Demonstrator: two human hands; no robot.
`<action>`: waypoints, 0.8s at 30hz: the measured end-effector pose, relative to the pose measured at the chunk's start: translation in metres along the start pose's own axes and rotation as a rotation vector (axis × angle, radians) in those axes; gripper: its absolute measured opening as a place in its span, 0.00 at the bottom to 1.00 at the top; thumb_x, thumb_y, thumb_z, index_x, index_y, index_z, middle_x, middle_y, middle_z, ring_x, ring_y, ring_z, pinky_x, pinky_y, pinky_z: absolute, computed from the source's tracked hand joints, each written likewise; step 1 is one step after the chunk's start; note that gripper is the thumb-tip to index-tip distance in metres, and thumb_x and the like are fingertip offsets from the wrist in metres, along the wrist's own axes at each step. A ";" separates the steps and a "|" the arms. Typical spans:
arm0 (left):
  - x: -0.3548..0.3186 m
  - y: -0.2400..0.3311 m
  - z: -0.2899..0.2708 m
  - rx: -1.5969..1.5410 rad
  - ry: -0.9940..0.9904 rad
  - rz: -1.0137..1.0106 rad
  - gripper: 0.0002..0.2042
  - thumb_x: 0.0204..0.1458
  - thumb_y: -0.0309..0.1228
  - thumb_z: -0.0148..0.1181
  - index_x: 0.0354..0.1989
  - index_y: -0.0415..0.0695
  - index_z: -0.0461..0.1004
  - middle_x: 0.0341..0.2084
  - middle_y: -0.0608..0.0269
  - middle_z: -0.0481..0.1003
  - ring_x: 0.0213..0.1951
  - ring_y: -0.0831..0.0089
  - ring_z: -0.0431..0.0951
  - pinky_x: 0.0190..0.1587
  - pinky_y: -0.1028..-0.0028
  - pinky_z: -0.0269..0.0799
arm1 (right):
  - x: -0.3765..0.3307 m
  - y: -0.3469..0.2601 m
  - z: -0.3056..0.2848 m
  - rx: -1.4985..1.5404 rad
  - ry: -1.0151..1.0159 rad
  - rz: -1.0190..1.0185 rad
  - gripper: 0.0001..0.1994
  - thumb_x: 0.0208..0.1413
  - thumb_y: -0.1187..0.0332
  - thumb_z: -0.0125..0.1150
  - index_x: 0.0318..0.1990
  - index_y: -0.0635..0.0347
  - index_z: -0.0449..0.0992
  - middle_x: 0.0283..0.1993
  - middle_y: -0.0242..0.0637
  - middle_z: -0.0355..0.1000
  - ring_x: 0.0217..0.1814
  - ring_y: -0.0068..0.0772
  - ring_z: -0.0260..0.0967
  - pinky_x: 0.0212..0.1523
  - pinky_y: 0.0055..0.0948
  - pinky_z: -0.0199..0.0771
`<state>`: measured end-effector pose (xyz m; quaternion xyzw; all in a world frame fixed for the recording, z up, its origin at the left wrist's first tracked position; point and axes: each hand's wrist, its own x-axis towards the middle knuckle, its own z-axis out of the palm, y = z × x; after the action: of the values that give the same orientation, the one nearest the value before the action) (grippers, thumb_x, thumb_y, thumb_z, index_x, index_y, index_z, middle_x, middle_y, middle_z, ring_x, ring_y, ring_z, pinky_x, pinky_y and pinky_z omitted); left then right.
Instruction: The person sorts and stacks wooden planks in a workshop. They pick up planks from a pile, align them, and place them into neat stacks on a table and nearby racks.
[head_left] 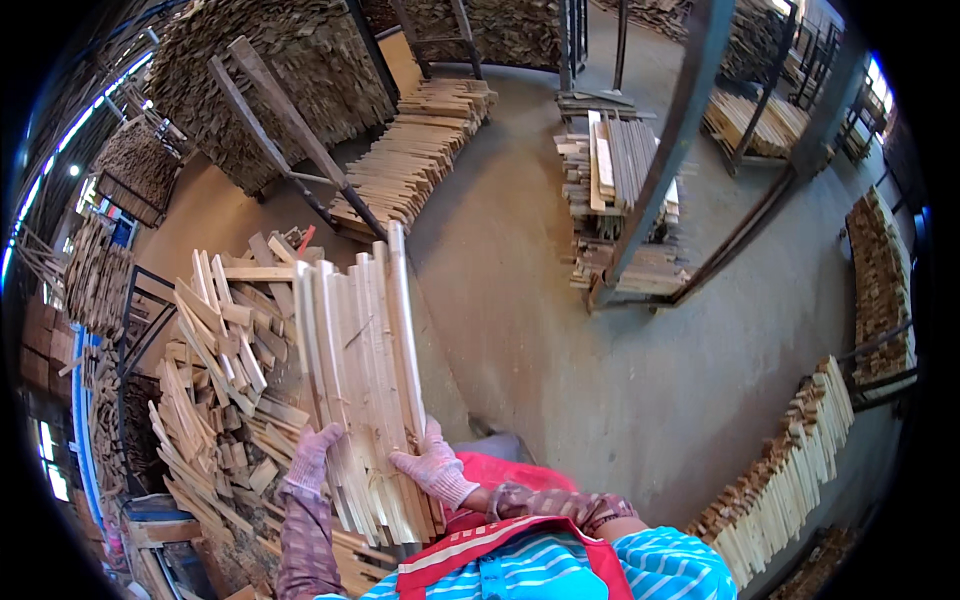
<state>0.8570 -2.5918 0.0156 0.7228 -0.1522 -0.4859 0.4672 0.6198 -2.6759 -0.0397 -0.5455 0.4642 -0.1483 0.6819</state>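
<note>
Both of your hands are closed on one bundle of pale wooden slats, held upright in front of your chest: your left hand, in a pinkish knit glove, grips its left edge, and your right hand, gloved the same, wraps the right edge near the lower end. The bundle stands at about 11 o'clock from your body, its top ends fanned slightly and uneven, so it looks gathered but not yet squared. Just beside it, at 9 to 10 o'clock, lies a loose heap of short offcuts on the floor, still unsorted and large. Farther off at 12 o'clock a neat row of stacked slats rests against a slanted metal frame, and another stack sits at 1 o'clock under a steel post. At 4 o'clock a long row of slats lines the concrete floor. Judging from that, a good share is already stacked, while the heap remains to be worked through.
</note>
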 end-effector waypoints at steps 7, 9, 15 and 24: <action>0.232 0.065 0.063 0.110 -0.050 0.048 0.21 0.53 0.39 0.70 0.48 0.35 0.76 0.36 0.58 0.81 0.32 0.68 0.83 0.35 0.70 0.81 | 0.199 -0.002 -0.044 0.278 0.212 -0.227 0.57 0.47 0.57 0.75 0.76 0.64 0.37 0.63 0.54 0.70 0.64 0.49 0.70 0.64 0.37 0.69; 0.310 0.094 0.091 0.102 -0.115 0.125 0.20 0.54 0.39 0.69 0.47 0.35 0.77 0.35 0.58 0.82 0.31 0.69 0.83 0.33 0.70 0.80 | 0.265 -0.035 -0.076 0.390 0.246 -0.308 0.57 0.47 0.60 0.75 0.76 0.64 0.38 0.62 0.51 0.71 0.63 0.44 0.71 0.62 0.35 0.70; 0.451 0.217 0.150 0.089 -0.302 -0.154 0.20 0.55 0.41 0.68 0.44 0.35 0.79 0.33 0.58 0.83 0.30 0.71 0.83 0.34 0.71 0.80 | 0.404 -0.148 -0.147 0.261 0.295 -0.054 0.48 0.49 0.70 0.72 0.73 0.71 0.45 0.57 0.46 0.74 0.56 0.37 0.74 0.55 0.31 0.75; 0.658 0.290 0.180 0.038 -0.353 -0.332 0.21 0.57 0.44 0.67 0.46 0.36 0.80 0.36 0.58 0.83 0.34 0.69 0.83 0.39 0.69 0.80 | 0.610 -0.219 -0.193 0.305 0.302 0.041 0.28 0.51 0.70 0.71 0.58 0.64 0.64 0.50 0.44 0.77 0.49 0.35 0.76 0.50 0.33 0.77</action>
<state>1.0899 -3.2801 -0.1302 0.6505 -0.1199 -0.6718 0.3334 0.8531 -3.3047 -0.1289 -0.3979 0.5442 -0.2833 0.6821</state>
